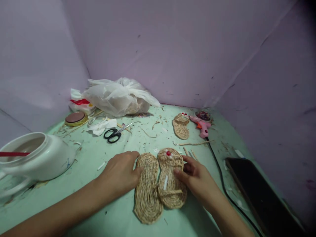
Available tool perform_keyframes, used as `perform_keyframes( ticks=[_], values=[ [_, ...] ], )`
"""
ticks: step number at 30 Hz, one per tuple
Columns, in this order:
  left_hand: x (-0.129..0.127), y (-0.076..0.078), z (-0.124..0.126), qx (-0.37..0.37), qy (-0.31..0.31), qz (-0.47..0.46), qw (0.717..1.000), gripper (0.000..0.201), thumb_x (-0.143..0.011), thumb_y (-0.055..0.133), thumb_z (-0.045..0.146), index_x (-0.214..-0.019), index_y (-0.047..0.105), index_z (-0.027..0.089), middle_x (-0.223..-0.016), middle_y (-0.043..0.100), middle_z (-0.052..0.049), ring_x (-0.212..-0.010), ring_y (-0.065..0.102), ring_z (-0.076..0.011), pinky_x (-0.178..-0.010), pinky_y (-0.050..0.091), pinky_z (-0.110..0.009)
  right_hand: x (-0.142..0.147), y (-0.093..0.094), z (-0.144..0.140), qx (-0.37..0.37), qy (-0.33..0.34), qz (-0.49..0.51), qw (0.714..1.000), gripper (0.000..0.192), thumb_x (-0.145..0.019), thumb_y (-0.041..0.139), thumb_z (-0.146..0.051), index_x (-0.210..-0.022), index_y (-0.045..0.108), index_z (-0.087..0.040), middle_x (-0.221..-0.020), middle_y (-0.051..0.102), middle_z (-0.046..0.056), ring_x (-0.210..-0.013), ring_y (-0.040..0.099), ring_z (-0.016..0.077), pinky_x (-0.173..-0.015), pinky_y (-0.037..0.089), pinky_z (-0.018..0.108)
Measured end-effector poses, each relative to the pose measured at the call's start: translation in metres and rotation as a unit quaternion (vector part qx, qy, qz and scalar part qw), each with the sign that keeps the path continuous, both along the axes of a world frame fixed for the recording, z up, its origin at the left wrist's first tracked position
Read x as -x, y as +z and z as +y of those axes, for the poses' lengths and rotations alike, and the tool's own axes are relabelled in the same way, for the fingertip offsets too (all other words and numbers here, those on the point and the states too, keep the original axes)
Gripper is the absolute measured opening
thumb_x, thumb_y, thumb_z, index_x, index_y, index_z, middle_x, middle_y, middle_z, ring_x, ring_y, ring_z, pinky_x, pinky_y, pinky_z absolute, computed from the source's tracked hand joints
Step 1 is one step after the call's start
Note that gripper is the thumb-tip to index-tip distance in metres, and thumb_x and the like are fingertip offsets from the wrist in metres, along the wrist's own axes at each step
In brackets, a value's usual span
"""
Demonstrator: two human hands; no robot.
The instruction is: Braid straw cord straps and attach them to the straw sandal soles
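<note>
Two woven rope slippers lie side by side in front of me, their edges touching or nearly so. The left one is a plain coiled sole (pixel 148 191); my left hand (pixel 124 169) grips its left edge, thumb on top. The right rope slipper (pixel 171 197) bears a red bead (pixel 168 153), a small white strip (pixel 165 182) and a short piece of rope across its lower part. My right hand (pixel 195 176) pinches its right edge, thumb on top and fingers partly hidden beneath. A smaller rope slipper (pixel 181 128) with red beads lies farther back.
A pink glue gun (pixel 201 125) with a black cord lies at right, by a bowl of beads (pixel 202 115). A phone (pixel 256 194) is at far right. Scissors (pixel 116 133), a white plastic bag (pixel 120 97), a round tin (pixel 75 118) and a white pot (pixel 56 154) stand left.
</note>
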State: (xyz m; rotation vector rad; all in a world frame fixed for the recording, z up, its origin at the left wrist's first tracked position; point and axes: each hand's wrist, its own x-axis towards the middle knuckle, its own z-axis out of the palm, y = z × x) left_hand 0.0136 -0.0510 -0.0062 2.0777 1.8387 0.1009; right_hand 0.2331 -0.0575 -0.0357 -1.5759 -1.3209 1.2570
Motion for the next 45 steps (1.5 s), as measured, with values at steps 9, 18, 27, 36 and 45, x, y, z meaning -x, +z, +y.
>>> perform_keyframes(
  ticks=[9, 18, 27, 36, 45],
  values=[
    [0.002, -0.008, 0.004, 0.004, 0.020, -0.010, 1.000, 0.024, -0.068, 0.050, 0.032, -0.089, 0.060, 0.024, -0.084, 0.065, -0.005, -0.074, 0.059, -0.0239, -0.060, 0.037, -0.032, 0.002, 0.002, -0.004, -0.115, 0.065, -0.368, 0.921, 0.049, -0.071, 0.057, -0.030, -0.117, 0.056, -0.013, -0.084, 0.060, 0.008, -0.061, 0.057, 0.0190, -0.060, 0.044, 0.034],
    [0.003, -0.012, 0.005, 0.002, 0.042, -0.112, 0.993, 0.021, -0.060, 0.051, 0.021, -0.080, 0.056, 0.020, -0.077, 0.063, -0.004, -0.070, 0.058, -0.0205, -0.059, 0.039, -0.030, -0.008, -0.001, 0.000, -0.135, 0.103, -0.342, 0.924, 0.043, -0.072, 0.054, -0.025, -0.114, 0.055, -0.012, -0.086, 0.058, 0.007, -0.070, 0.056, 0.0185, -0.069, 0.046, 0.033],
    [0.008, -0.014, 0.017, 0.192, 0.133, -0.292, 0.927, 0.029, -0.058, 0.050, 0.014, -0.087, 0.048, 0.016, -0.049, 0.048, 0.005, -0.034, 0.044, -0.0108, -0.031, 0.031, -0.021, -0.005, 0.005, -0.006, -0.117, 0.127, -0.340, 0.924, 0.037, -0.068, 0.052, -0.022, -0.104, 0.057, -0.014, -0.083, 0.057, 0.006, -0.068, 0.057, 0.0183, -0.068, 0.048, 0.033],
    [0.011, -0.018, 0.019, 0.128, 0.112, -0.284, 0.944, 0.023, -0.060, 0.048, 0.017, -0.083, 0.051, 0.016, -0.054, 0.052, 0.003, -0.038, 0.049, -0.0112, -0.034, 0.033, -0.021, -0.005, 0.009, -0.007, -0.112, 0.168, -0.329, 0.922, 0.039, -0.069, 0.051, -0.023, -0.107, 0.056, -0.013, -0.086, 0.057, 0.008, -0.074, 0.058, 0.0193, -0.071, 0.049, 0.033],
    [0.016, -0.012, 0.024, 0.119, 0.034, -0.209, 0.970, 0.019, -0.057, 0.049, 0.015, -0.076, 0.051, 0.016, -0.052, 0.050, 0.004, -0.047, 0.044, -0.0104, -0.043, 0.027, -0.023, -0.009, 0.003, -0.009, -0.123, 0.145, -0.326, 0.926, 0.038, -0.070, 0.053, -0.024, -0.107, 0.058, -0.016, -0.084, 0.060, 0.007, -0.070, 0.060, 0.0191, -0.068, 0.050, 0.033]
  ],
)
